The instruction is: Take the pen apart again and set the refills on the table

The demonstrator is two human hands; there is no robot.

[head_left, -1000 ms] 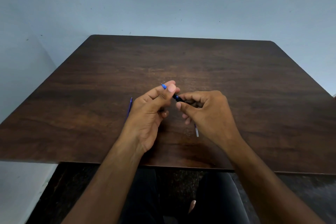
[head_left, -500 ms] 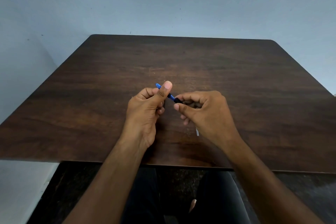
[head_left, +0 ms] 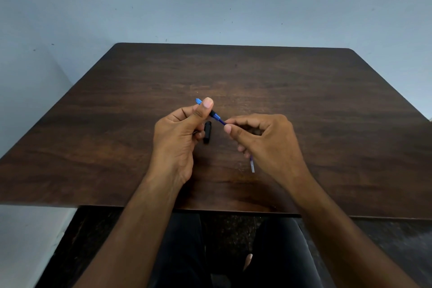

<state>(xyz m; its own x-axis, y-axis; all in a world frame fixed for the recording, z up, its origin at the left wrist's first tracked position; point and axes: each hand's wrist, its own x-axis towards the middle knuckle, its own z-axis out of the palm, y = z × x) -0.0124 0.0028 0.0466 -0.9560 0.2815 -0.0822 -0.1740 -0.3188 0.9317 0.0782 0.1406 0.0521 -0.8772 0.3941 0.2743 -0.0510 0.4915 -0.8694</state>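
Note:
My left hand (head_left: 181, 132) pinches a short blue pen piece (head_left: 215, 115) between thumb and fingers, its ribbed blue end sticking out past the thumb. A thin blue refill (head_left: 222, 121) runs from that piece to my right hand (head_left: 266, 140), which pinches it between thumb and forefinger. The refill's pale far end (head_left: 252, 166) shows below my right hand. A black pen barrel (head_left: 207, 132) lies on the dark wooden table (head_left: 327, 112) between the two hands, touched by neither.
The table stands against a pale blue wall (head_left: 210, 2), with its near edge just above my lap. My dark-clothed legs (head_left: 268, 252) and a dark speckled floor show below the edge.
My hands have drawn apart, baring a length of thin blue refill between them. The black barrel now lies on the table below the pen piece.

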